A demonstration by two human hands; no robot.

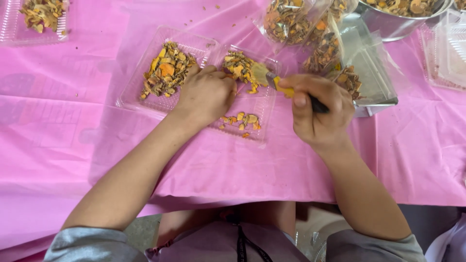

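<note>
On the pink cloth, clear tray [145, 92] holds orange chips [167, 70]; left hand [206, 94] curled empty, right hand [320, 109] gripping brush [279, 85]

Yellow-handled brush [272, 80] (bristles on chips [240, 68]).

left hand [206, 94]: we can't see its fingertips, curled under on the clear tray [145, 97]
right hand [320, 111]: covers most of the brush [276, 83] handle
brush bristles: blurred, we can't tell if they touch the dried pieces [240, 68]
steel bowl [393, 24]: cut by top edge
corner tray [12, 29]: cut by the top-left corner
</note>
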